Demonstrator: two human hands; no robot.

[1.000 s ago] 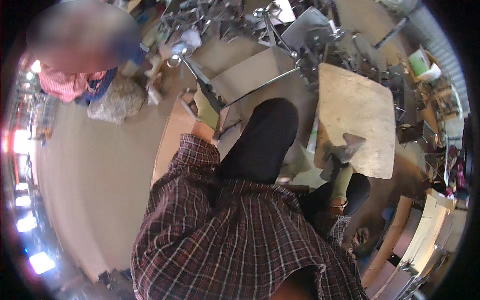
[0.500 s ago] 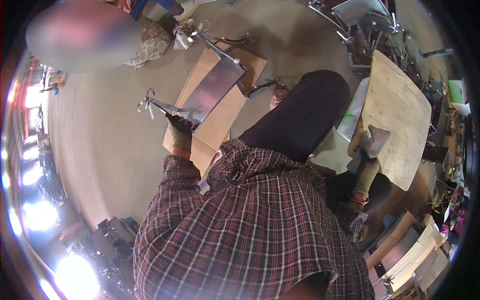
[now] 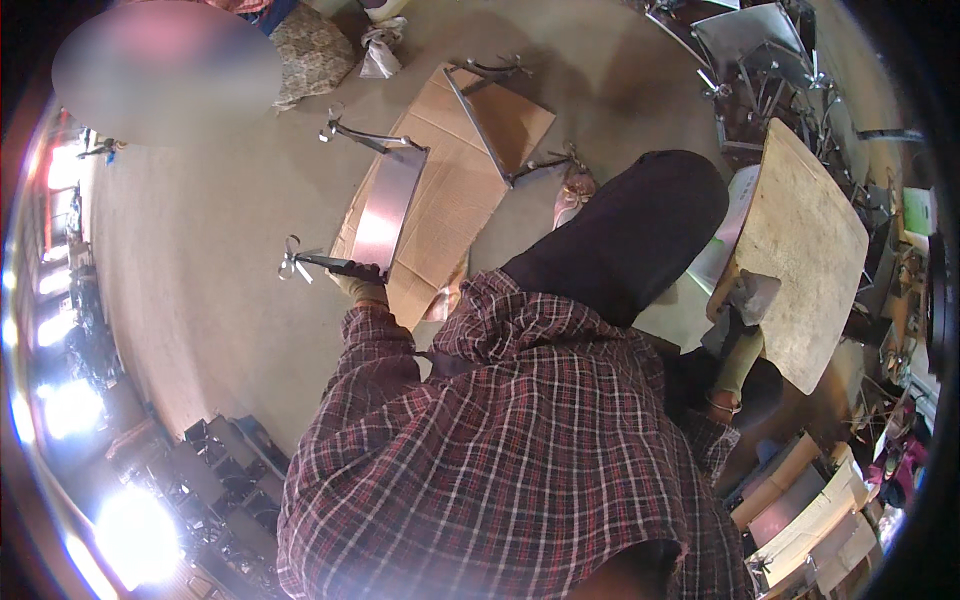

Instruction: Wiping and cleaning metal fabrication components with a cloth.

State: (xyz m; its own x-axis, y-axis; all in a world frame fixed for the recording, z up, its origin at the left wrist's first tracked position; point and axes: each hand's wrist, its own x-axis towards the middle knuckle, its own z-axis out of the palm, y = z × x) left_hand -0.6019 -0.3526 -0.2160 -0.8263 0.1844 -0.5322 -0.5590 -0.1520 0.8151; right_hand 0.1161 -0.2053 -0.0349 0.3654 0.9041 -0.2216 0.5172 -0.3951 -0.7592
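Observation:
My left hand (image 3: 362,275), in a dark-fingered glove, closes on the lower corner of a shiny metal panel (image 3: 385,210). The panel tilts over a brown cardboard sheet (image 3: 445,135), with thin legs sticking out leftward, their ends wrapped in pale strips. To its right, a separate-looking metal bar (image 3: 480,130) with two dark legs rests on the cardboard. My right hand (image 3: 733,328), also gloved, is by the left edge of a pale, worn board (image 3: 815,245). A grey wedge-shaped piece (image 3: 755,297) covers its fingers; whether it is held or part of the glove is unclear.
Metal frames with legs (image 3: 765,70) are heaped at the upper right. Flat boards and cardboard (image 3: 800,510) are stacked at the lower right, and dark metal parts (image 3: 220,470) at the lower left. Another person sits at the upper left near a patterned cloth (image 3: 310,55).
The metal panel has swung left and tipped more steeply in my left hand, uncovering more cardboard beside the metal bar. My right hand has hardly moved against the board.

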